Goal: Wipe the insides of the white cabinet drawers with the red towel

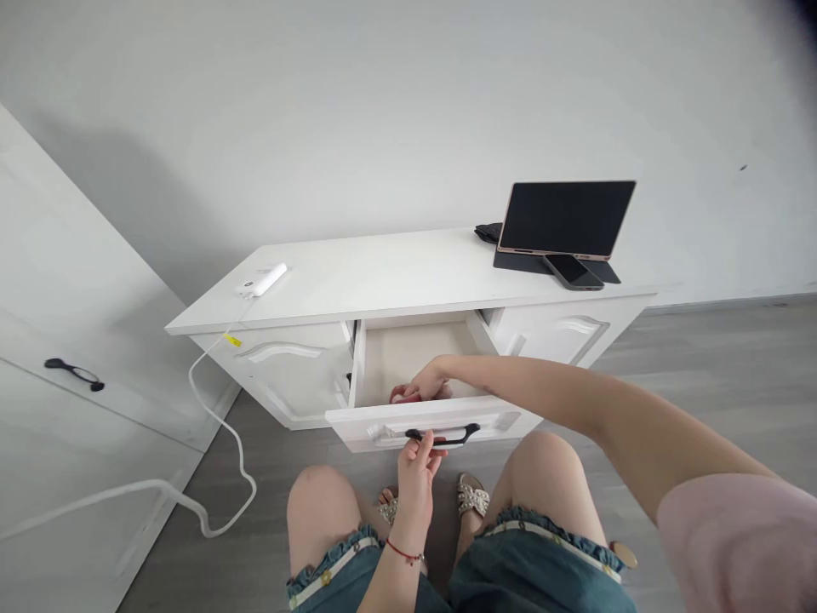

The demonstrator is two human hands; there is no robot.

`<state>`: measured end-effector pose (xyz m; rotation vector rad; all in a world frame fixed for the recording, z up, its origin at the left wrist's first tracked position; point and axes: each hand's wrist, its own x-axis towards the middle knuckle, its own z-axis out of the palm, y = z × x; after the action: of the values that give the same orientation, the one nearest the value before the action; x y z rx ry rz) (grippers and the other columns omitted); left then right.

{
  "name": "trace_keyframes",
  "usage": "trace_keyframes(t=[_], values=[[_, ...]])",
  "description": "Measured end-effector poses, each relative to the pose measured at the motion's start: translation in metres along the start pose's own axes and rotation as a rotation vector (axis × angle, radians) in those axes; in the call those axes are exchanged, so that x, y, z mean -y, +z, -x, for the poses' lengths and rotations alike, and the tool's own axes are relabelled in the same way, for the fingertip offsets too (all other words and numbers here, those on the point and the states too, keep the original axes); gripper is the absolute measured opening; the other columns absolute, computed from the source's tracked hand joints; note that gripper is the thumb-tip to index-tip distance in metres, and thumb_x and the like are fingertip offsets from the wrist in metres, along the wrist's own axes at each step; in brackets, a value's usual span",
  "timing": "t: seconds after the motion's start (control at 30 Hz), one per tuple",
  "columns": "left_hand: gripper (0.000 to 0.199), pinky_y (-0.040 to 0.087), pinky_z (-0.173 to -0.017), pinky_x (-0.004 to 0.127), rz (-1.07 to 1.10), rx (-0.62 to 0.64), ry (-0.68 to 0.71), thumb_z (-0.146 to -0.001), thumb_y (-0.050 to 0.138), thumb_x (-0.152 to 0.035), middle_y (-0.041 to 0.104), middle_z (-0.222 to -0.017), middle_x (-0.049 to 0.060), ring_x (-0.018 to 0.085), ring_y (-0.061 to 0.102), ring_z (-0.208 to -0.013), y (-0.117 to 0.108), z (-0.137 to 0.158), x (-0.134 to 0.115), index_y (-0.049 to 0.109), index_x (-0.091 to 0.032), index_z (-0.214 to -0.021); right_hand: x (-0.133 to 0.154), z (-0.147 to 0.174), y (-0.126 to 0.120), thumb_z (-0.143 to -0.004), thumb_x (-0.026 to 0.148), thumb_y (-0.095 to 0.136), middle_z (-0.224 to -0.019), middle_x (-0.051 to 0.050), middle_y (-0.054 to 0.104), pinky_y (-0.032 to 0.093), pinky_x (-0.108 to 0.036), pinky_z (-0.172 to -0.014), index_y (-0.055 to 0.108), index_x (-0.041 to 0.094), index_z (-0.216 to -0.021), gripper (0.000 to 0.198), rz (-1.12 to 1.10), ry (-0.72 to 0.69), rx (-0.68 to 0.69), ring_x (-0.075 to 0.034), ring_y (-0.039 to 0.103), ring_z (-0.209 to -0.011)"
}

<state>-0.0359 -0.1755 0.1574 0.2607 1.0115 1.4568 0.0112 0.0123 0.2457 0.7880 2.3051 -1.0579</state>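
A white drawer (383,358) is pulled out from the middle of a white cabinet. My left hand (419,464) has its fingers curled round the black handle (471,432) on the drawer's front. Inside the drawer, close behind its front panel, is my right hand (434,379), fingers bent around a small pinkish-red thing (406,397). The front panel and my fingers hide most of that thing, so its kind does not show. The rest of the drawer's visible floor is bare.
On the cabinet top (376,272) stand a dark-screened tablet (568,219), a phone (573,271) and a folded black item (488,232). A white power strip (263,280) lies at the left, its cord (239,451) looping down. A tall white cupboard (82,298) stands left; my knees flank the drawer.
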Motion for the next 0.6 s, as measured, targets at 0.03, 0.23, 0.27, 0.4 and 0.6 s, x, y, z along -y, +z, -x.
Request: trace_keyframes(t=[0.03, 0.23, 0.27, 0.4, 0.6], values=[[0.033, 0.047, -0.080, 0.029, -0.013, -0.002, 0.000, -0.061, 0.081, -0.042, 0.069, -0.075, 0.003, 0.011, 0.062, -0.065, -0.001, -0.001, 0.000, 0.060, -0.016, -0.064, -0.003, 0.011, -0.005, -0.058, 0.010, 0.057, -0.072, 0.005, 0.062, 0.045, -0.022, -0.047, 0.063, 0.022, -0.106, 0.049, -0.071, 0.026, 0.090, -0.012, 0.056, -0.053], [0.042, 0.047, -0.082, 0.034, -0.019, -0.025, 0.020, -0.052, 0.084, -0.042, 0.069, -0.070, 0.003, 0.012, 0.062, -0.061, 0.006, -0.011, -0.009, 0.050, -0.018, -0.053, 0.005, 0.101, -0.034, -0.064, 0.010, 0.054, -0.084, 0.002, 0.065, 0.047, -0.021, -0.068, 0.062, 0.016, -0.103, 0.040, -0.191, -0.280, -0.430, -0.014, 0.060, -0.076], [0.044, 0.047, -0.083, 0.035, -0.013, -0.025, 0.021, -0.051, 0.085, -0.041, 0.069, -0.070, 0.003, 0.012, 0.062, -0.061, 0.008, -0.014, -0.011, 0.048, -0.018, -0.052, 0.011, 0.114, -0.035, -0.066, 0.010, 0.053, -0.091, 0.001, 0.065, 0.047, -0.023, -0.075, 0.062, 0.016, -0.106, 0.041, -0.167, -0.361, -0.554, -0.016, 0.059, -0.084], [0.043, 0.047, -0.083, 0.034, 0.015, -0.022, 0.043, -0.050, 0.085, -0.038, 0.066, -0.067, 0.000, 0.010, 0.060, -0.062, 0.018, -0.033, -0.020, 0.047, -0.018, -0.052, 0.038, 0.121, -0.021, -0.070, 0.005, 0.051, -0.104, -0.005, 0.061, 0.045, -0.030, -0.085, 0.058, 0.016, -0.120, 0.052, 0.113, -0.535, -0.834, -0.019, 0.056, -0.094], [0.035, 0.047, -0.079, 0.032, 0.017, -0.007, 0.047, -0.048, 0.083, -0.027, 0.059, -0.060, -0.004, 0.011, 0.060, -0.064, 0.024, -0.054, -0.027, 0.050, -0.020, -0.059, 0.064, 0.039, 0.021, -0.080, 0.003, 0.046, -0.134, -0.006, 0.048, 0.046, -0.034, -0.088, 0.054, 0.034, -0.128, 0.058, 0.511, -0.396, -0.887, -0.023, 0.049, -0.115]])
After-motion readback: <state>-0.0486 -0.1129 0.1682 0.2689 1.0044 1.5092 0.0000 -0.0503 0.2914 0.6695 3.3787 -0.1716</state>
